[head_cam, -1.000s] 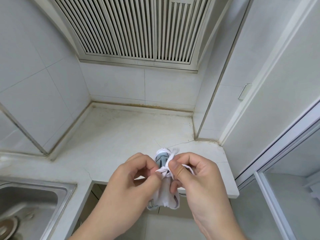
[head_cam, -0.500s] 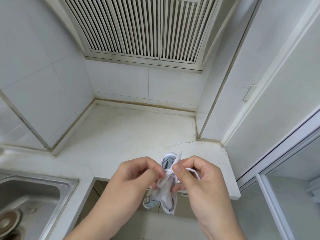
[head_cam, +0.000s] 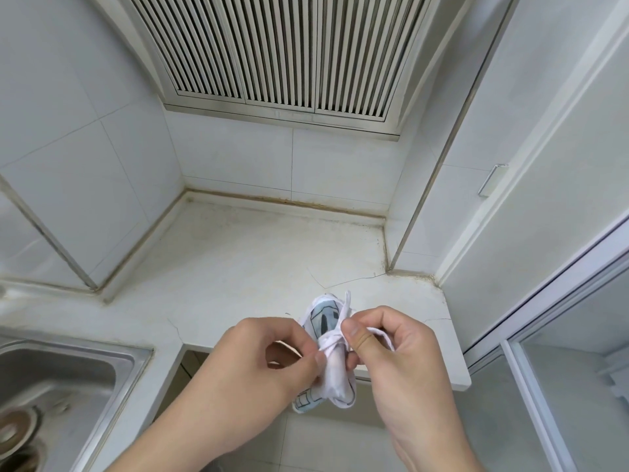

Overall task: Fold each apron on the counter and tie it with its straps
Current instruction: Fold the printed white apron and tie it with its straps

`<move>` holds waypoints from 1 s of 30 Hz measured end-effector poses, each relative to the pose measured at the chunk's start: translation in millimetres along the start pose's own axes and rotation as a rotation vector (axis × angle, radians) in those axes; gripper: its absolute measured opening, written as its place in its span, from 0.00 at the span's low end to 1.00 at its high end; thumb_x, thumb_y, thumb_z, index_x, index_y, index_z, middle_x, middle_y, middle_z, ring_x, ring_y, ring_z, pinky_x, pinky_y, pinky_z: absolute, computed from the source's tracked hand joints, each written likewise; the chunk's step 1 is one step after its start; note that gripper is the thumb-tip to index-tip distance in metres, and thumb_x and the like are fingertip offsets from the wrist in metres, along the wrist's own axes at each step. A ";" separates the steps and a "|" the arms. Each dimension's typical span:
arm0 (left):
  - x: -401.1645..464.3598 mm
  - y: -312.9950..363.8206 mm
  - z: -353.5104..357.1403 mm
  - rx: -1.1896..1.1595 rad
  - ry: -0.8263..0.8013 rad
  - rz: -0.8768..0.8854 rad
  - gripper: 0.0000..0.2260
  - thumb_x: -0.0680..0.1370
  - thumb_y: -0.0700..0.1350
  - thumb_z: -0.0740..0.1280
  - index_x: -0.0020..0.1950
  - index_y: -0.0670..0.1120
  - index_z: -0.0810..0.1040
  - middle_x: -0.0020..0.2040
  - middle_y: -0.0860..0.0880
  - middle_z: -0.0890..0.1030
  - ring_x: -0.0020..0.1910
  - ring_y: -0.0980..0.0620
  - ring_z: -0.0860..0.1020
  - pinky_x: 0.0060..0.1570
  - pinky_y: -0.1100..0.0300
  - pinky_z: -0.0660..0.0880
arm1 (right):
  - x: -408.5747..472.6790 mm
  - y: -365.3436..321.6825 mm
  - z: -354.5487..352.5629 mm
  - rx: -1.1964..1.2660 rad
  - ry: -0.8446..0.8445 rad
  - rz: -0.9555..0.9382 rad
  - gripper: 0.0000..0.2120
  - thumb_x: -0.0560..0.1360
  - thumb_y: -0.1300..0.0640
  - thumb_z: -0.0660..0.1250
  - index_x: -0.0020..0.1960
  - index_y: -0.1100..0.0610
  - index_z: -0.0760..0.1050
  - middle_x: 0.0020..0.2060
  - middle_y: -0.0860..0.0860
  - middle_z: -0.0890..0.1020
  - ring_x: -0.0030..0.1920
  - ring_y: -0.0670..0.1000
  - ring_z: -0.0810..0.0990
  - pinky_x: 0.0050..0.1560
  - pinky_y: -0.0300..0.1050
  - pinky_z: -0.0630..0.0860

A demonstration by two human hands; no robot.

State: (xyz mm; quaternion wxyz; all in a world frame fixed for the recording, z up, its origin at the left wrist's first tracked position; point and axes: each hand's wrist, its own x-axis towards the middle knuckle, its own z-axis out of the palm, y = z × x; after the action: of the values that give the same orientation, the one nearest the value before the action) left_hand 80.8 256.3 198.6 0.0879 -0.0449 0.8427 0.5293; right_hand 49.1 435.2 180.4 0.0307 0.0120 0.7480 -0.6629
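Lower centre: my left hand (head_cam: 272,359) grips the folded apron (head_cam: 332,373); right hand (head_cam: 391,345) pinches its strap (head_cam: 342,315). Tying step; I judge tightening comes next.

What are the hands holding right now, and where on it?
The small white folded cloth apron bundle: left hand grips its middle, right hand pinches the white strap at the knot.

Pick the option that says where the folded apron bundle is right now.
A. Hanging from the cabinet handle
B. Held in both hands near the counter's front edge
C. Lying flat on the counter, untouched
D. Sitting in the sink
B: the left hand and the right hand both grip the apron bundle, with a white strap wrapped round its middle, over the front edge of the counter.
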 end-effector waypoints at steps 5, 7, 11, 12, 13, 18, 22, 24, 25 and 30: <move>8.6 -8.7 -4.3 -0.170 -0.126 -0.016 0.10 0.72 0.51 0.68 0.40 0.45 0.81 0.39 0.41 0.83 0.40 0.46 0.78 0.49 0.49 0.73 | -0.1 1.5 0.9 0.046 -0.046 0.021 0.10 0.78 0.59 0.73 0.38 0.57 0.81 0.30 0.56 0.81 0.31 0.50 0.79 0.37 0.42 0.78; 13.9 -12.8 -4.3 -0.403 -0.172 -0.015 0.08 0.71 0.46 0.67 0.37 0.41 0.78 0.37 0.40 0.79 0.41 0.45 0.75 0.51 0.48 0.72 | -0.6 0.3 0.8 0.076 -0.052 0.013 0.09 0.78 0.59 0.73 0.39 0.60 0.81 0.32 0.55 0.81 0.31 0.48 0.78 0.34 0.39 0.76; 19.4 -15.4 -4.8 -0.792 -0.284 -0.022 0.07 0.68 0.43 0.69 0.37 0.40 0.76 0.37 0.42 0.73 0.39 0.45 0.69 0.45 0.54 0.70 | 3.1 -1.2 0.2 0.087 -0.051 -0.032 0.10 0.78 0.57 0.74 0.39 0.59 0.81 0.33 0.50 0.82 0.34 0.48 0.78 0.38 0.39 0.75; 20.7 -15.9 -4.5 -0.844 -0.302 -0.016 0.07 0.68 0.43 0.71 0.37 0.40 0.76 0.37 0.42 0.72 0.38 0.45 0.68 0.45 0.53 0.70 | 4.3 -1.5 -0.4 0.081 -0.051 -0.047 0.11 0.78 0.56 0.74 0.38 0.59 0.81 0.34 0.49 0.82 0.35 0.48 0.79 0.39 0.40 0.76; 21.9 -16.0 -4.8 -0.881 -0.304 -0.016 0.08 0.68 0.43 0.72 0.37 0.40 0.76 0.37 0.43 0.71 0.37 0.46 0.67 0.46 0.53 0.70 | 5.4 -2.8 -1.2 0.065 -0.052 -0.066 0.11 0.79 0.56 0.74 0.38 0.58 0.81 0.34 0.50 0.82 0.35 0.49 0.79 0.41 0.43 0.76; 25.0 -16.3 -10.2 -0.823 -0.264 -0.032 0.13 0.73 0.44 0.74 0.39 0.38 0.73 0.35 0.46 0.62 0.35 0.47 0.61 0.38 0.57 0.68 | 9.5 -5.9 -7.1 0.061 -0.018 -0.093 0.11 0.79 0.59 0.72 0.38 0.57 0.80 0.34 0.57 0.82 0.33 0.58 0.80 0.45 0.56 0.77; 28.8 -19.3 -15.9 -0.858 -0.213 -0.003 0.18 0.78 0.53 0.73 0.37 0.44 0.71 0.40 0.45 0.67 0.40 0.47 0.69 0.48 0.50 0.67 | 12.1 -8.7 -6.7 0.090 -0.030 -0.094 0.11 0.79 0.61 0.71 0.38 0.61 0.80 0.35 0.57 0.82 0.32 0.58 0.81 0.47 0.60 0.78; 29.1 -15.4 -11.6 -0.976 -0.174 -0.016 0.19 0.80 0.50 0.70 0.34 0.45 0.68 0.43 0.43 0.71 0.47 0.44 0.75 0.56 0.46 0.69 | 12.5 -10.4 -5.6 0.116 -0.017 -0.075 0.12 0.80 0.61 0.70 0.38 0.63 0.79 0.36 0.57 0.82 0.31 0.57 0.82 0.45 0.62 0.79; 28.1 -11.8 -9.0 -1.042 -0.143 -0.031 0.19 0.82 0.46 0.68 0.33 0.44 0.68 0.43 0.43 0.73 0.51 0.43 0.78 0.62 0.44 0.70 | 13.0 -11.7 -5.3 0.122 -0.007 -0.070 0.12 0.80 0.61 0.70 0.38 0.63 0.79 0.36 0.56 0.83 0.30 0.58 0.82 0.46 0.65 0.79; 24.6 3.7 -4.9 -1.291 0.079 -0.151 0.16 0.77 0.40 0.66 0.29 0.43 0.69 0.33 0.44 0.74 0.57 0.43 0.85 0.63 0.42 0.80 | 16.5 -10.2 -6.1 0.103 0.084 -0.040 0.13 0.80 0.62 0.70 0.37 0.64 0.79 0.37 0.52 0.83 0.28 0.57 0.82 0.47 0.75 0.78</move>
State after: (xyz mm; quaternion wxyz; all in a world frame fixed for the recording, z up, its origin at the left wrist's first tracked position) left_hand 55.6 253.9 199.1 0.0491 -0.1672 0.3523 0.9195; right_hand 31.8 439.6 190.2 -0.0148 0.0264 0.7135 -0.7000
